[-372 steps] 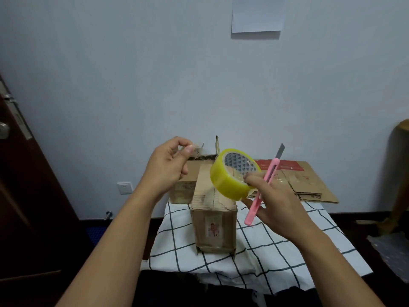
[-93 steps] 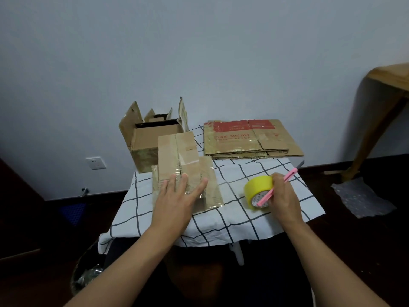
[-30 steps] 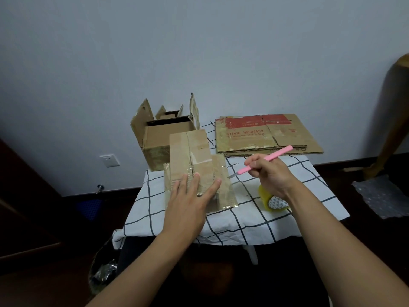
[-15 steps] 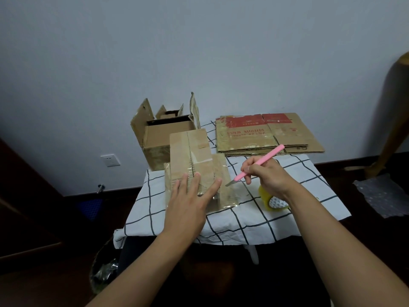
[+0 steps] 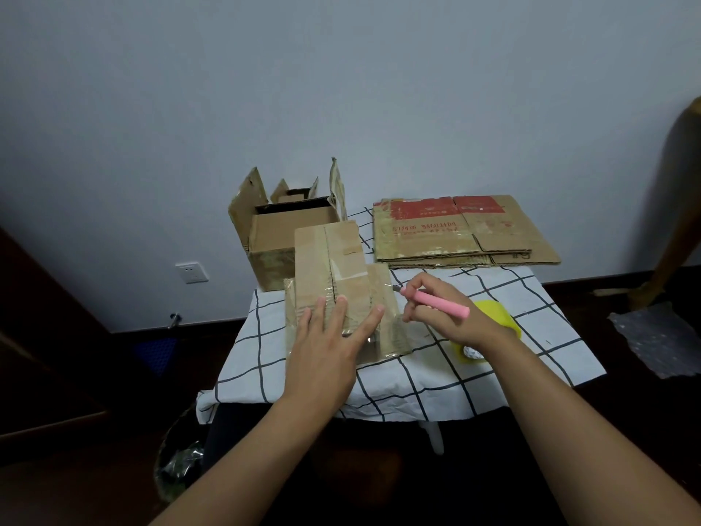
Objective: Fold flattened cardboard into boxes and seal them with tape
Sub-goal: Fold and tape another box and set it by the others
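Observation:
A folded cardboard box with clear tape across it stands on the checked tablecloth. My left hand presses flat on its near top, fingers spread. My right hand grips a pink utility knife, its blade tip at the box's right edge where the tape runs off. The yellow tape roll lies on the cloth just behind and under my right wrist, partly hidden.
An open box with raised flaps stands behind the taped one. A stack of flattened cardboard lies at the back right. A bin sits on the floor at left, bubble wrap at right.
My right hand set the tape roll down, turned the knife so its blade points left, and brought it down to the tape at the box's right edge. My left hand stays pressed on the box.

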A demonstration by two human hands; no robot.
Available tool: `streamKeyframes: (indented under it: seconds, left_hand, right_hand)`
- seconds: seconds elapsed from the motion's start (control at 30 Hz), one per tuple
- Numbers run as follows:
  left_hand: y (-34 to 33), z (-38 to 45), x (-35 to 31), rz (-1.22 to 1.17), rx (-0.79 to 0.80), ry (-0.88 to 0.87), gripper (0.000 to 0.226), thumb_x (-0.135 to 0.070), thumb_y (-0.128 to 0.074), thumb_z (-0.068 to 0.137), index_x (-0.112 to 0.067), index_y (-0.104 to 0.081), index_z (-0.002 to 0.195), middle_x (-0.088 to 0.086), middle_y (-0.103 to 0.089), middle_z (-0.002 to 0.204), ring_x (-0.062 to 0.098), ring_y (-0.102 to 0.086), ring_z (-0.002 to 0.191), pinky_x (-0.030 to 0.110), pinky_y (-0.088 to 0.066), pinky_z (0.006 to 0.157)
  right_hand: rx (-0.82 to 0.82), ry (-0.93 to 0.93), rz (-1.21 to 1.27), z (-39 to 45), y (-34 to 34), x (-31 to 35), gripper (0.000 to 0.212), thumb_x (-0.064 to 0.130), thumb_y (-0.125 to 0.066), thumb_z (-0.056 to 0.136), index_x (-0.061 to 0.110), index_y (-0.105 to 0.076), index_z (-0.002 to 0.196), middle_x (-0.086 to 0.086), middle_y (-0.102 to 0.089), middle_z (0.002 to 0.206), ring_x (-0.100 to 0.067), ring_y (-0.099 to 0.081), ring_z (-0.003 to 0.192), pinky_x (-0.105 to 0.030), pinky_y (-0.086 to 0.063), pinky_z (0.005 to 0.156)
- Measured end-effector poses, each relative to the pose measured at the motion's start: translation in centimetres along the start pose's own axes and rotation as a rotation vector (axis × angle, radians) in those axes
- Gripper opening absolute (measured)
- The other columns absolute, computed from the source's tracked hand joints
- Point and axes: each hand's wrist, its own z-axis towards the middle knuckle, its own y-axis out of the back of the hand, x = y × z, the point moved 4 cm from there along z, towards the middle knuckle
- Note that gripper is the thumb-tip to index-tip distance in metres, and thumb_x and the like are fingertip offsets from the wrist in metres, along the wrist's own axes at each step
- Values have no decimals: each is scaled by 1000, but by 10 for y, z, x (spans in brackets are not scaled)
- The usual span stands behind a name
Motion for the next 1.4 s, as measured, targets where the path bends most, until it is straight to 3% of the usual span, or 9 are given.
streamKeyframes:
  seconds: [0.17, 0.3, 0.53, 0.67, 0.87, 1.0, 1.13, 1.27, 1.4]
  left_hand:
    - [-1, -1, 0, -7, -6, -3, 89, -19, -84, 72, -39, -38, 146, 21, -58, 135, 48, -53, 124, 55, -43, 103]
    - [0, -1, 1, -15, -9, -2, 89, -19, -84, 72, -38, -39, 146, 21, -58, 135, 48, -53, 124, 54, -44, 102]
    - [-1, -2, 2, -22, -23, 0, 90, -20, -84, 72, -38, -36, 147, 21, -57, 135, 48, -53, 124, 55, -43, 103]
    - [4, -1, 2, -48, -23, 11, 78, -32, -74, 85, -37, -31, 151, 20, -57, 136, 48, -51, 127, 55, -41, 105]
    - [15, -1, -2, -55, 37, 41, 62, -49, -46, 88, -40, -33, 147, 22, -52, 140, 47, -45, 132, 55, -32, 112]
    - [22, 1, -6, -56, 22, -15, 63, -47, -66, 79, -38, -48, 139, 17, -48, 141, 40, -46, 128, 54, -42, 103]
    - [20, 2, -11, -54, 20, -46, 56, -31, -80, 71, -33, -60, 123, 15, -57, 126, 40, -57, 108, 53, -51, 86]
    - [14, 1, -14, -18, 95, -37, 64, -22, -79, 70, -33, -51, 126, 19, -54, 129, 46, -54, 112, 60, -48, 91]
    - [9, -2, -18, 62, 136, -34, 65, -23, -88, 60, -30, -60, 118, 22, -57, 130, 50, -58, 113, 63, -48, 93]
  right_hand:
    - [5, 29, 86, 0, 5, -2, 16, 19, -62, 85, 33, -58, 90, -12, -68, 90, -41, -57, 115, -65, -44, 94]
    - [-47, 52, 149, -1, 18, -6, 14, 15, -61, 83, 14, -55, 96, -3, -68, 82, -14, -65, 100, -44, -46, 104]
    - [-178, 42, 438, 0, 45, -11, 26, -14, -54, 87, 12, -52, 94, -6, -58, 72, -17, -56, 75, -30, -42, 78]
    - [-141, 24, 530, 5, 36, -9, 23, -2, -59, 76, 13, -51, 92, -3, -57, 68, -16, -54, 71, -30, -37, 71]
    - [-140, -6, 575, 5, 25, -9, 20, 3, -62, 77, 15, -52, 90, -1, -55, 68, -15, -51, 66, -30, -34, 68]
    - [-185, 5, 661, 7, 25, -8, 18, 1, -59, 77, 15, -50, 86, 1, -51, 62, -15, -42, 62, -29, -28, 63]
    - [-202, -1, 682, 7, 24, -9, 17, 2, -58, 78, 16, -51, 85, 1, -49, 61, -16, -40, 62, -29, -28, 62]
    - [-207, -5, 692, 7, 23, -10, 17, 2, -59, 78, 16, -52, 84, -1, -48, 62, -17, -40, 62, -30, -27, 63]
    - [-195, 8, 697, 8, 21, -10, 19, -1, -58, 80, 16, -52, 84, 0, -49, 63, -16, -41, 62, -28, -28, 62]
